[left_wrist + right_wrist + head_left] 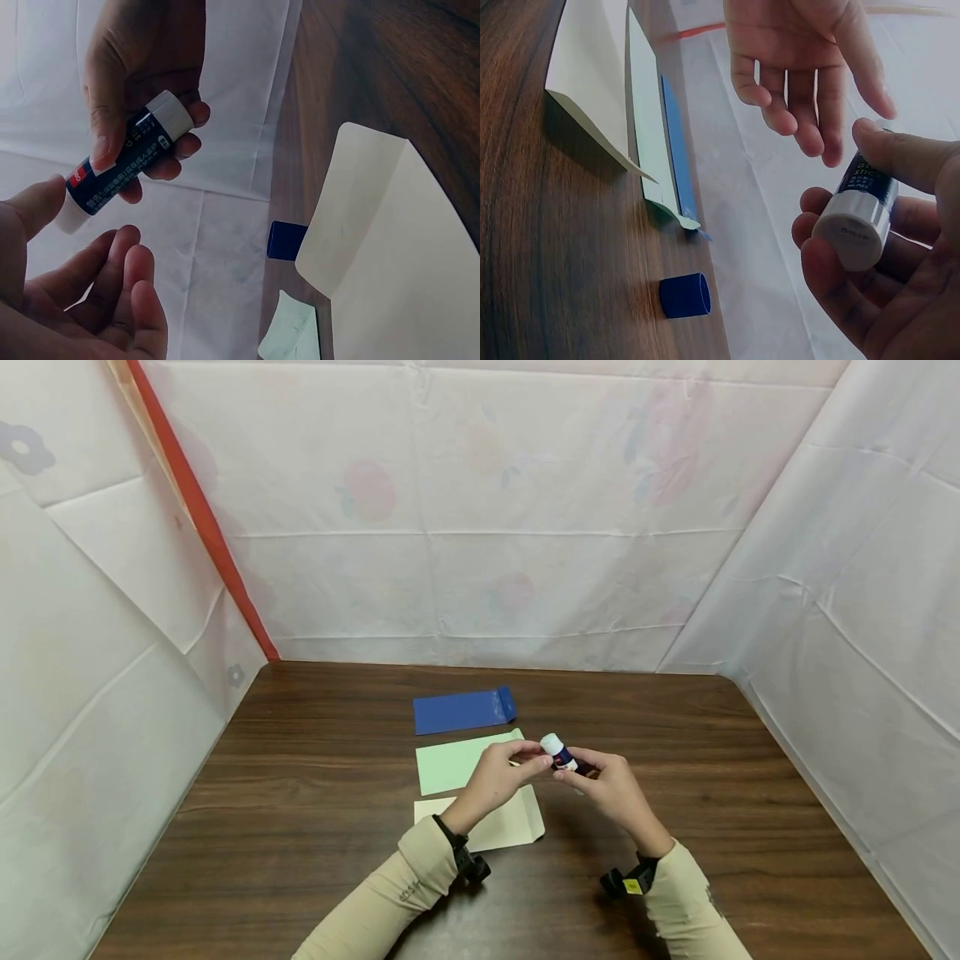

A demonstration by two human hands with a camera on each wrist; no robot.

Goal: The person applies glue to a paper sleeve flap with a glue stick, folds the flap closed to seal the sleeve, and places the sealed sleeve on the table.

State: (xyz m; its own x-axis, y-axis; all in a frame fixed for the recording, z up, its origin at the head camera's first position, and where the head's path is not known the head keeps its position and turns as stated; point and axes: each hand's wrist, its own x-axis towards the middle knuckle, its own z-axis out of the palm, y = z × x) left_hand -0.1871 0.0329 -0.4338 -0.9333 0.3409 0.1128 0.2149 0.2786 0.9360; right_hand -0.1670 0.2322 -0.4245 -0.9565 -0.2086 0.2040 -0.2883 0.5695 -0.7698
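Observation:
My right hand [613, 787] grips a dark blue glue stick [124, 161] with white ends, thumb on one side and fingers on the other. Its uncapped white end points toward my left hand [497, 777]. The left hand's fingers are loosely bent and hold nothing; its thumb [45, 202] is beside the white end, and whether it touches is hard to tell. Below the hands lie a cream envelope [510, 825] and a light green envelope [450, 766], both with flaps at the right. Farther back is a blue envelope [457, 712], with whitish smears near its flap.
A dark blue cap [684, 295] lies on its side on the brown wood table [300, 827], to the right of the envelopes. White patterned sheets [480, 568] hang behind the table and on both sides. A red strip [202, 518] runs down the left one.

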